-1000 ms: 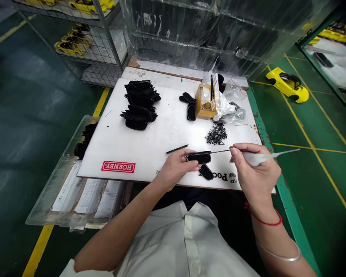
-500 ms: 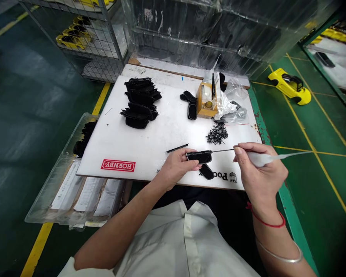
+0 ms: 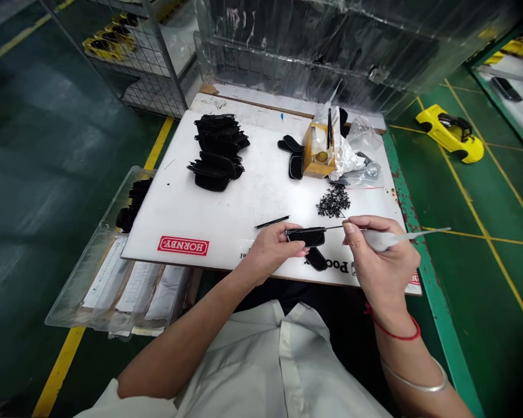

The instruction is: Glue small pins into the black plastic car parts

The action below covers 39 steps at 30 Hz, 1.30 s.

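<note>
At the near edge of a white work board (image 3: 244, 203), the left hand (image 3: 268, 252) pinches a small black plastic part (image 3: 305, 236) level so the right hand (image 3: 377, 255), closed on a thin white-handled needle tool (image 3: 386, 239), can reach its end; loose black screws (image 3: 333, 203) lie just beyond, nothing between.

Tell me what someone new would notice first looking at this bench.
Front and centre, the left hand grips a small black part while the right hand points a thin white-handled tool at its end. Behind them on the white board sits a stack of black parts, and a yellow toy car body lies on the green floor, far right.
</note>
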Each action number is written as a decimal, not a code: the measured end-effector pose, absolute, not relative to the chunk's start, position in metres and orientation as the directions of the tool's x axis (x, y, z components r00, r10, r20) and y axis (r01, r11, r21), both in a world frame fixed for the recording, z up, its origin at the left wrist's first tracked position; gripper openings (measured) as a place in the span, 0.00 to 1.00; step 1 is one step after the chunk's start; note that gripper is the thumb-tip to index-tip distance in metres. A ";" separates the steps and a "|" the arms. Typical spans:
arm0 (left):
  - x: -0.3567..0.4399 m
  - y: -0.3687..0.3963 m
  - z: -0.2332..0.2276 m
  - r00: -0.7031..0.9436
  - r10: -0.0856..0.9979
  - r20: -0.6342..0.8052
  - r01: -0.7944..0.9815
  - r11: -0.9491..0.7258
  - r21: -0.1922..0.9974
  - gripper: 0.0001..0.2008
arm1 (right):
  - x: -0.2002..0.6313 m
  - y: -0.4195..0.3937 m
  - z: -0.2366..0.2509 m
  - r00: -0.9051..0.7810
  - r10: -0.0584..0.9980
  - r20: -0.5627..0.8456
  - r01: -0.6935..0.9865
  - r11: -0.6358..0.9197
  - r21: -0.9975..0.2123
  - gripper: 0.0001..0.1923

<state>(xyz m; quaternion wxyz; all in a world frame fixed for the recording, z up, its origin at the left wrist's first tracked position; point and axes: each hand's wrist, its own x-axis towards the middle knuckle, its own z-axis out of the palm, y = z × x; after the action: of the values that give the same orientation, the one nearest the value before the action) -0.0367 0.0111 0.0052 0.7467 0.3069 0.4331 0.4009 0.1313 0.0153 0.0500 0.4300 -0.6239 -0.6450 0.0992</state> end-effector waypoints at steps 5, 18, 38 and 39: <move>-0.037 0.011 0.005 0.308 0.865 -0.396 -0.328 0.487 0.809 0.14 | 0.128 0.016 0.047 0.129 0.890 0.437 0.718 0.220 -0.661 0.09; -0.036 0.011 0.001 0.298 0.871 -0.391 -0.337 0.479 0.811 0.15 | 0.131 0.015 0.049 0.122 0.890 0.438 0.739 0.214 -0.639 0.09; -0.037 0.012 0.010 0.302 0.843 -0.445 -0.349 0.532 0.771 0.16 | 0.155 0.043 0.071 0.292 0.775 0.560 0.711 0.216 -0.669 0.08; -0.037 0.012 0.012 0.294 0.838 -0.460 -0.349 0.542 0.764 0.17 | 0.158 0.052 0.073 0.311 0.756 0.576 0.706 0.221 -0.673 0.08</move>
<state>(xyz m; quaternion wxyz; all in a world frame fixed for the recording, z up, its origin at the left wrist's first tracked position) -0.0372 0.0125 0.0117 0.7563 0.2740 0.4463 0.3921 0.1583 0.0518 0.0728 0.5166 -0.6234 -0.5864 0.0242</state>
